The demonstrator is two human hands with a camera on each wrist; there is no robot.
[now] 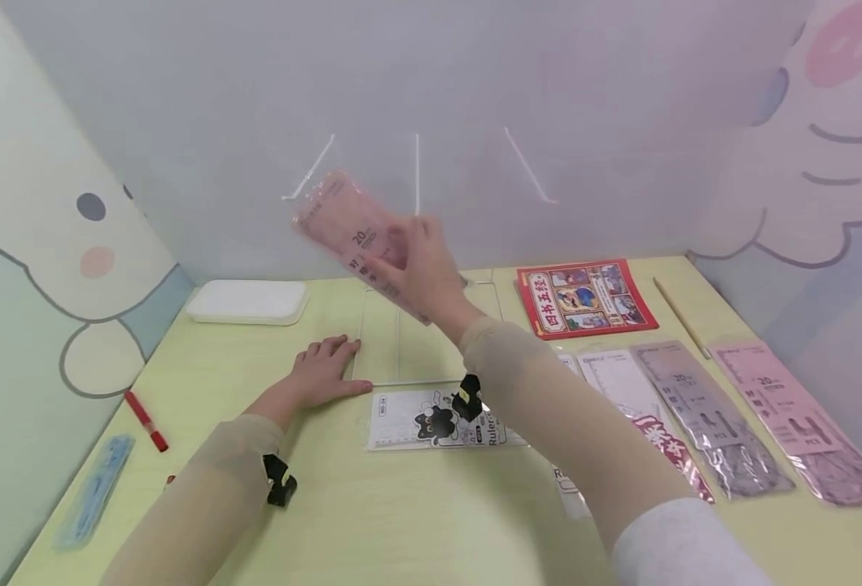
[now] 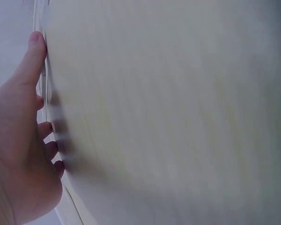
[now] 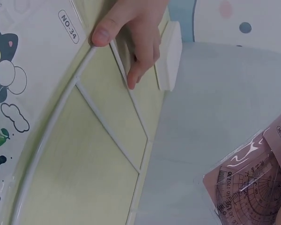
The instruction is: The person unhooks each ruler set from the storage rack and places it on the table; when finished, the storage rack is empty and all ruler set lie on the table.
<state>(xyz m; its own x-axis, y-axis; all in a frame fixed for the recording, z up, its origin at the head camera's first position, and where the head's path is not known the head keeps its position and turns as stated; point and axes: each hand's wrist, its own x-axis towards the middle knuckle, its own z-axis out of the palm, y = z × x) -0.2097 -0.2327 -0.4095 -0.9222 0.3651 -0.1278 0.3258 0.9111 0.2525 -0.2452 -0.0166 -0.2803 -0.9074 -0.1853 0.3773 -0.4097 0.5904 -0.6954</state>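
My right hand (image 1: 431, 273) grips a pink ruler set (image 1: 343, 220) in a clear plastic sleeve, held tilted above the table. A protractor (image 3: 248, 192) shows through the sleeve in the right wrist view. Below it stands a transparent holder with whitish edges (image 1: 401, 382), divided into compartments; whether the ruler set is within its walls, I cannot tell. My left hand (image 1: 321, 374) lies with fingers extended at the holder's left side, its thumb by the near left corner. A ruler pack with a black cat (image 1: 434, 423) lies in front, partly hidden by my right forearm.
To the right lie a white pack with red lettering (image 1: 668, 443), a grey ruler set (image 1: 702, 407), another pink ruler set (image 1: 782, 399), a red booklet (image 1: 584, 297) and a pencil (image 1: 680, 316). At left are a white case (image 1: 247, 301), a red pen (image 1: 146, 421) and a blue packet (image 1: 97, 488).
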